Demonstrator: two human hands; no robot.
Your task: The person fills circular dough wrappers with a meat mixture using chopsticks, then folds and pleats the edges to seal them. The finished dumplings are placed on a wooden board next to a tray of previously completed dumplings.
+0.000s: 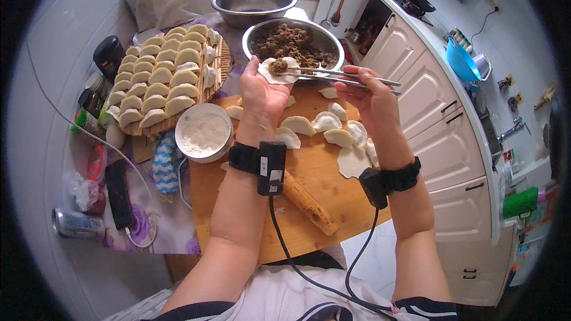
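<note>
A round dough wrapper [290, 78] lies across the fingers of my left hand [266, 96], palm up, with a lump of brown filling [278, 67] on it. My right hand [368, 93] holds a pair of metal chopsticks [357, 81], whose tips touch the filling. Just behind the wrapper is a steel bowl of minced filling [290, 42]. Folded dumplings [298, 125] and a flat wrapper [353, 162] lie on the wooden board [250, 218] below my hands. A wooden rolling pin [310, 203] rests there too, partly hidden by my left wrist.
Rows of dumplings [158, 76] fill a reed tray at the left. A white bowl of flour [204, 133] stands beside the board's left edge. Another steel bowl [254, 4] is at the back. A phone [119, 194] and a can [76, 224] are at far left.
</note>
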